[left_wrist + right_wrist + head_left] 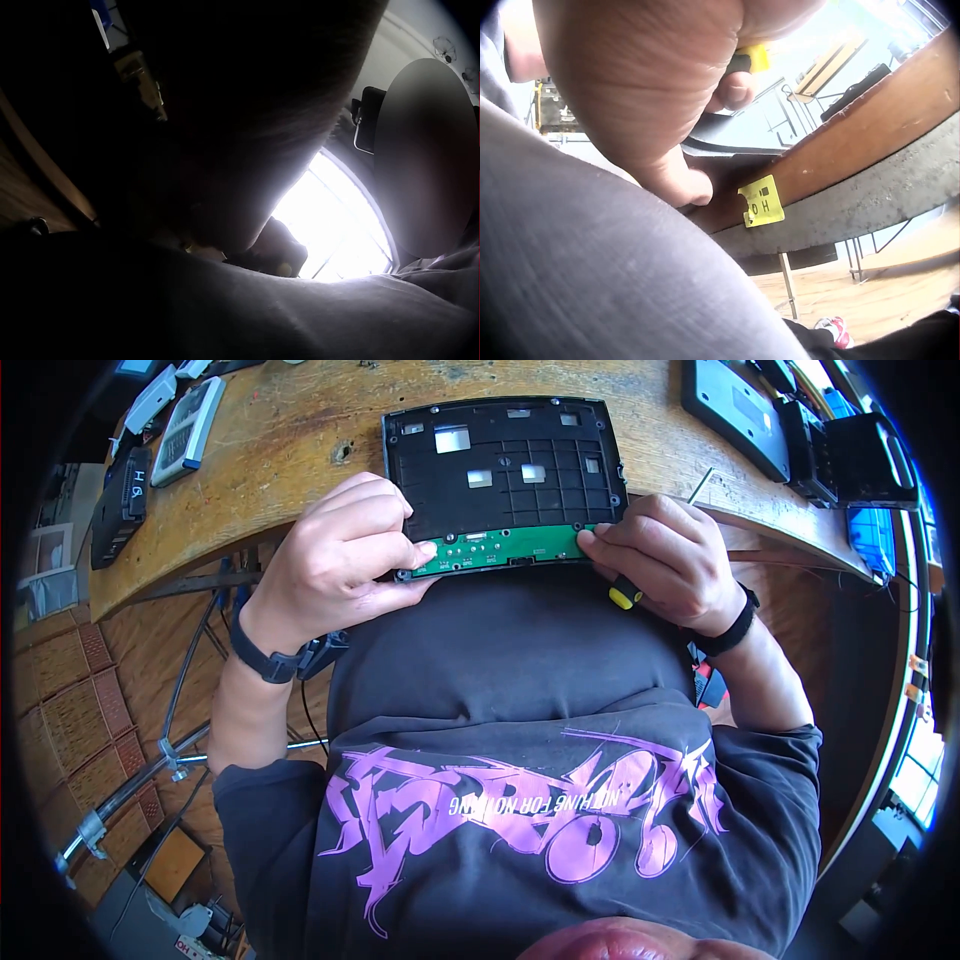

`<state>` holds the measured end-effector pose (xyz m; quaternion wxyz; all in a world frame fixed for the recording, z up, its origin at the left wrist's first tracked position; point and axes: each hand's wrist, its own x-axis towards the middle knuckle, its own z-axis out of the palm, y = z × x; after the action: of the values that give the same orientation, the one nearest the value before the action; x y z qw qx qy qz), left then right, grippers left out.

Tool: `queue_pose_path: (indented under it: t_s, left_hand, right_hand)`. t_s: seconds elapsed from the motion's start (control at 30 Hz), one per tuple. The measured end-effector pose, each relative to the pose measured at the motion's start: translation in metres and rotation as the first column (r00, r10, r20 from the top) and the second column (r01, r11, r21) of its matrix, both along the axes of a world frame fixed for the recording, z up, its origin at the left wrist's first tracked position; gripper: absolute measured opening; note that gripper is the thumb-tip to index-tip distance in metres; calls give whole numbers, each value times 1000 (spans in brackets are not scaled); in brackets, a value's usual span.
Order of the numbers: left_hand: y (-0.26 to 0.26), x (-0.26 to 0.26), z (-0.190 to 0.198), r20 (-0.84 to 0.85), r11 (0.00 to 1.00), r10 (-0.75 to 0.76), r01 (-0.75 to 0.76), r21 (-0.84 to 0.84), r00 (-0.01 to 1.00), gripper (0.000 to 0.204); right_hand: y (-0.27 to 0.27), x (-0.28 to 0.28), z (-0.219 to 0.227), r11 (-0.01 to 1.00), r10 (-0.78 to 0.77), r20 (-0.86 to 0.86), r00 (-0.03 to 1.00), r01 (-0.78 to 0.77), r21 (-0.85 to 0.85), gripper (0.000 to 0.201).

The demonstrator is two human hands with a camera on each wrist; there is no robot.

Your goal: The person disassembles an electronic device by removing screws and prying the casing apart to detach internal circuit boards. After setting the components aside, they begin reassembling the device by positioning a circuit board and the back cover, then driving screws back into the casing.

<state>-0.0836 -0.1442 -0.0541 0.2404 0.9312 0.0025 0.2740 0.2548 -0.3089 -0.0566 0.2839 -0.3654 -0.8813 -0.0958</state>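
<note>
A black plastic panel (pixel 555 503) with rectangular openings lies at the bench's front edge, against the person's shirt. Along its near side runs a green circuit board (pixel 515 544). The left hand (pixel 345 545) pinches the board's left end, thumb and curled forefinger at the corner. At the opposite end, the right hand (pixel 668 555) has its thumb and forefinger on the board's corner. That hand also grips a screwdriver with a yellow-and-black handle (pixel 624 594), its thin shaft sticking out past the knuckles. In the right wrist view the handle's yellow part (pixel 759 58) shows beside a fingertip. The left wrist view is mostly dark.
The wooden bench (pixel 290 445) curves around the person. At its left stand a grey-white device (pixel 190 430) and a black box (pixel 122 505). On the right are a dark flat case (pixel 738 415) and black boxes (pixel 865 460). A yellow sticker (pixel 763 201) marks the bench edge.
</note>
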Motion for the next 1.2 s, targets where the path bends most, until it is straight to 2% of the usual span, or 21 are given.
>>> queue_pose_path:
  t_s: [0.3, 0.43, 0.73, 1.2]
  left_hand:
    - [0, -1, 1, -9, 1000, -13, 13, 13, 1000, 37]
    - [0, 1, 4, -8, 999, -34, 34, 11, 999, 37]
    - [2, -1, 4, -23, 1000, -24, 24, 11, 999, 37]
    - [2, -1, 6, -49, 1000, -7, 8, 18, 999, 38]
  right_hand:
    - [1, 0, 0, 998, 52, 24, 998, -52, 21, 41]
    - [-3, 1, 1, 999, 19, 60, 998, -21, 42, 40]
    - [-12, 13, -2, 999, -12, 29, 999, 11, 53, 41]
    - [-10, 12, -5, 998, 33, 27, 999, -34, 50, 39]
